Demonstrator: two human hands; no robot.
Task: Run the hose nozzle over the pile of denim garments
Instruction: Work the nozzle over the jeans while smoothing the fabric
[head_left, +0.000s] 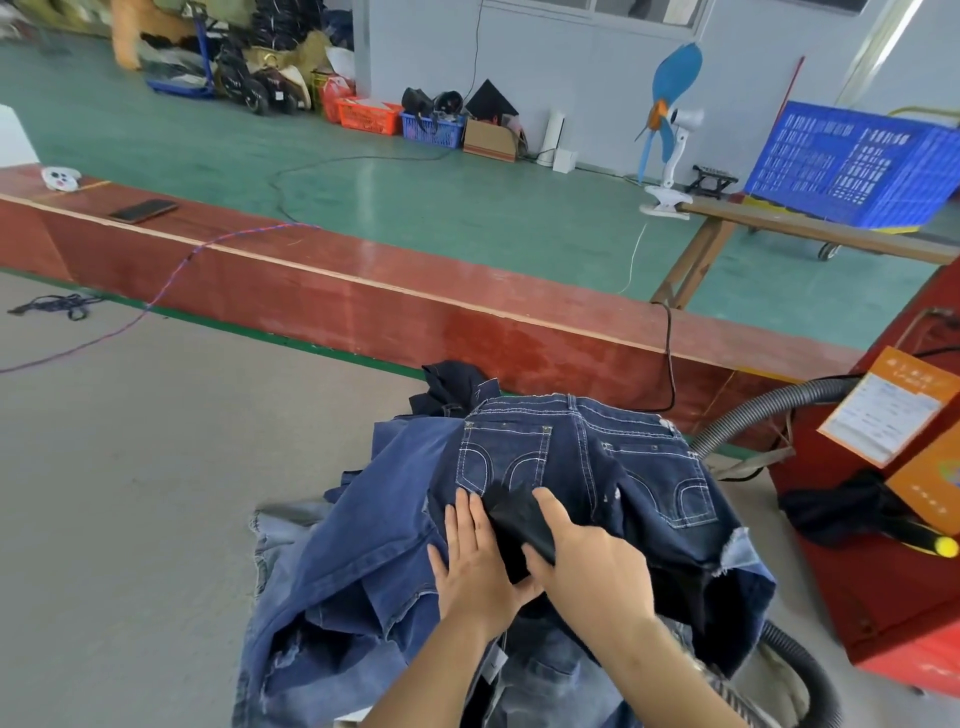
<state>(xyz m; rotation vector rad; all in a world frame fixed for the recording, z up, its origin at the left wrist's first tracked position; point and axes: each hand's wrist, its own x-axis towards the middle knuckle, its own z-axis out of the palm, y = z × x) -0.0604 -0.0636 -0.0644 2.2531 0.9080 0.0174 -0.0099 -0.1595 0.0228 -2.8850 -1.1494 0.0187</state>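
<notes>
A pile of denim garments (395, 566) lies on the grey table (145, 467) in front of me, with a dark pair of jeans (639, 467) on top, back pockets up. My right hand (587, 566) grips a black hose nozzle (511, 512) whose tip presses on the top jeans below the left back pocket. My left hand (475, 561) lies flat on the denim just left of the nozzle, fingers straight. A grey ribbed hose (753, 415) curves in from the right, and more of it shows at the lower right.
A red machine (883, 571) with orange labels stands at the right, a dark cloth and a yellow-tipped tool on it. A red wooden ledge (363, 291) runs behind the table, with a phone (143, 210) on it. Cables cross the table at the left.
</notes>
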